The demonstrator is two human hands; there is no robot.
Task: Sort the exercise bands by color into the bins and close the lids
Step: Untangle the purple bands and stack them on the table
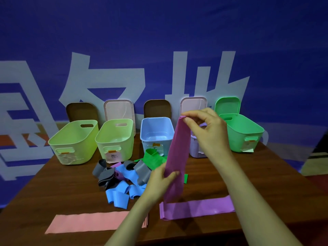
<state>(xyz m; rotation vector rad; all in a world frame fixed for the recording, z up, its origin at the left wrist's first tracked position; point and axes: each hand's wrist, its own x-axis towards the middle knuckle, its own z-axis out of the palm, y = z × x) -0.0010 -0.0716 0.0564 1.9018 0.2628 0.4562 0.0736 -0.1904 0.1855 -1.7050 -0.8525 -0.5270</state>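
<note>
Nearest, the left hand (pixel 163 176) pinches the purple band (pixel 177 148) low down; the right hand (pixel 207 128), at one o'clock from it, pinches the top end, so the band hangs nearly upright. The lilac bin (pixel 196 150) stands just behind, with the right hand nearer to it.

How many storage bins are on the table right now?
5, in a row: yellow-green bin far left, pale yellow-green bin beside it, blue bin centre, lavender bin partly hidden behind the right hand, green bin far right.
</note>
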